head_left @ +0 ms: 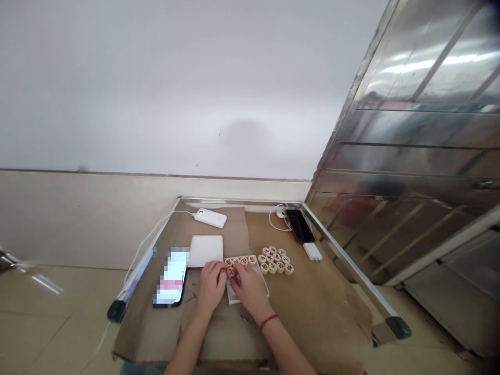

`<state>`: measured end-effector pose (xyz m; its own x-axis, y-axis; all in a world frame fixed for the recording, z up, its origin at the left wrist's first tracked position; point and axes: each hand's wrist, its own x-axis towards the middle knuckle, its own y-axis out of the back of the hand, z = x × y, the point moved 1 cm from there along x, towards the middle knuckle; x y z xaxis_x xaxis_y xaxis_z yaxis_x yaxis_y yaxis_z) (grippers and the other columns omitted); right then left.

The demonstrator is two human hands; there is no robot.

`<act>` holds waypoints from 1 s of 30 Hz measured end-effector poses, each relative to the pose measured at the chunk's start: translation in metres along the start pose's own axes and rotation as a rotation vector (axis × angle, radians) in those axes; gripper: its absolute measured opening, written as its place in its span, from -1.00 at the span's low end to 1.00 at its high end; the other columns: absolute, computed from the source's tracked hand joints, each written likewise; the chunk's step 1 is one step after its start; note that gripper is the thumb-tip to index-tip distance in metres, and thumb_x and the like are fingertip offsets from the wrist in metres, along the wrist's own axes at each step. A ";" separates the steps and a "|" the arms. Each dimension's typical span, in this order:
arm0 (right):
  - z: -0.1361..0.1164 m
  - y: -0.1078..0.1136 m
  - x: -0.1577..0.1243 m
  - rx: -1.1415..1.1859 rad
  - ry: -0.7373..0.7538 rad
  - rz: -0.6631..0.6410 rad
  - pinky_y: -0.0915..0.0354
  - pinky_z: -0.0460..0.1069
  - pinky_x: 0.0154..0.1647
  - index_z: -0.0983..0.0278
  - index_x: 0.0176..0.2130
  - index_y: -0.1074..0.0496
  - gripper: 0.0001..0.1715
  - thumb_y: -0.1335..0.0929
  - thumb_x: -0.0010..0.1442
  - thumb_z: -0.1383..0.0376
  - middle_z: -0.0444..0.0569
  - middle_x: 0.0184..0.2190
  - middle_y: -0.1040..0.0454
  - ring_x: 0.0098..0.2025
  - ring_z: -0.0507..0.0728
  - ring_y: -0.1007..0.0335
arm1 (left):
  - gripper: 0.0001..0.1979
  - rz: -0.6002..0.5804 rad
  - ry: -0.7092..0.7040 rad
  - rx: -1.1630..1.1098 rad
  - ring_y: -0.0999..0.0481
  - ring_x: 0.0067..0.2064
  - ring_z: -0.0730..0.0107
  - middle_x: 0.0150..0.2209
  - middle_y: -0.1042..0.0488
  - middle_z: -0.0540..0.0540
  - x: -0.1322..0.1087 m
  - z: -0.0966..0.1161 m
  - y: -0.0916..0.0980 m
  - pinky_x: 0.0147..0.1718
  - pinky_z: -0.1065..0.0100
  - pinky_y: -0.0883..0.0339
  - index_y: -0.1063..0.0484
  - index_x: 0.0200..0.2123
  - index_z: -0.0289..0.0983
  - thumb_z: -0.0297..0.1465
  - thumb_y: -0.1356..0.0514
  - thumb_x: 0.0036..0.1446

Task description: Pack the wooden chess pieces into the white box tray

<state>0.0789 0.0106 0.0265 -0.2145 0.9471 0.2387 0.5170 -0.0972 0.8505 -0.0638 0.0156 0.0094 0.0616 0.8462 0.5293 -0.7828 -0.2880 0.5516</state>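
Note:
A shallow white box (pixel 233 298) lies on the cardboard with a row of Chinese chess pieces (pixel 244 261) with red characters along its far side. My right hand (pixel 250 286) reaches over the box, thumb and fingers closed round one Chinese chess piece (pixel 230 272) near its left side. My left hand (pixel 213 284) rests at the box's left edge, fingers bent together and gripping that edge, the index fingertip beside the pieces. Part of the box's inside is hidden under my right hand. To the right, a loose group of Chinese chess pieces (pixel 276 258) lies on the cardboard, some red, some dark.
A white lid (pixel 207 250) lies left of the box. A lit phone (pixel 172 278) is at the left, a white power bank (pixel 210 218) with cable behind. A black phone (pixel 300 226) and white charger (pixel 312 252) lie far right. A metal frame rail (pixel 344 255) borders the table.

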 end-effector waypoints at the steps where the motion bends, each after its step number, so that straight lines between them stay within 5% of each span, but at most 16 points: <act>1: 0.000 0.000 0.000 -0.010 -0.021 0.002 -0.11 -0.09 -0.29 0.25 -0.30 -0.38 -0.84 -0.32 0.09 0.47 -0.06 -0.34 -0.47 -0.25 0.11 -0.34 | -0.76 0.000 -0.002 -0.003 -0.44 -0.24 0.25 -0.33 -0.51 -0.10 0.000 0.000 0.000 -0.19 0.19 -0.35 -0.46 -0.34 -0.23 -0.50 0.02 0.11; 9: 0.006 -0.005 0.001 0.122 0.008 0.041 -0.15 -0.09 -0.30 0.24 -0.30 -0.35 -0.87 -0.28 0.12 0.45 -0.08 -0.39 -0.45 -0.32 0.10 -0.35 | -0.76 -0.009 -0.014 0.025 -0.44 -0.16 0.23 -0.23 -0.47 -0.13 -0.001 0.002 -0.002 -0.11 0.16 -0.36 -0.49 -0.25 -0.22 -0.49 -0.06 0.05; 12: 0.022 0.007 0.006 0.139 0.005 0.129 -0.21 -0.06 -0.23 0.25 -0.28 -0.36 -0.87 -0.24 0.18 0.41 -0.04 -0.34 -0.46 -0.27 0.11 -0.37 | -0.74 -0.023 -0.013 0.035 -0.43 -0.12 0.21 -0.18 -0.45 -0.14 -0.002 0.001 -0.003 -0.08 0.14 -0.35 -0.48 -0.20 -0.21 -0.47 -0.09 0.04; 15: 0.047 0.032 0.025 -0.035 -0.158 0.161 -0.22 -0.03 -0.13 0.29 -0.21 -0.39 -0.78 -0.20 0.21 0.41 0.07 -0.21 -0.47 -0.16 0.13 -0.39 | -0.76 -0.025 -0.001 0.019 -0.42 -0.10 0.21 -0.18 -0.44 -0.15 -0.003 -0.002 -0.004 -0.06 0.12 -0.34 -0.46 -0.19 -0.21 -0.46 -0.08 0.08; 18: 0.070 0.054 0.050 -0.214 -0.330 -0.031 -0.23 -0.01 -0.17 0.30 -0.04 -0.38 -0.68 -0.19 0.25 0.34 0.15 -0.07 -0.45 -0.12 0.16 -0.43 | -0.78 -0.030 0.003 0.005 -0.42 -0.10 0.21 -0.18 -0.43 -0.15 -0.002 -0.002 -0.003 -0.06 0.12 -0.34 -0.46 -0.20 -0.21 -0.46 -0.08 0.08; 25: 0.086 0.063 0.096 -0.267 -0.351 -0.315 -0.28 -0.02 -0.27 0.33 -0.31 -0.53 -0.80 -0.41 -0.04 0.39 0.18 -0.27 -0.55 -0.19 0.23 -0.50 | -0.79 -0.091 0.001 -0.045 -0.43 -0.08 0.22 -0.17 -0.43 -0.16 -0.002 0.003 -0.003 -0.04 0.12 -0.35 -0.47 -0.23 -0.22 -0.46 -0.10 0.07; 30: 0.081 0.062 0.110 -0.242 -0.340 -0.398 -0.31 -0.02 -0.24 0.31 -0.41 -0.54 -0.68 -0.48 -0.29 0.51 0.14 -0.31 -0.56 -0.18 0.25 -0.50 | -0.73 -0.152 0.002 -0.095 -0.45 -0.07 0.26 -0.16 -0.42 -0.16 -0.002 0.005 -0.003 -0.04 0.21 -0.36 -0.46 -0.23 -0.25 -0.56 -0.09 -0.01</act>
<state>0.1548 0.1333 0.0675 -0.0547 0.9663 -0.2515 0.2382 0.2573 0.9365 -0.0582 0.0126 0.0102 0.1831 0.8775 0.4432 -0.8194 -0.1128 0.5620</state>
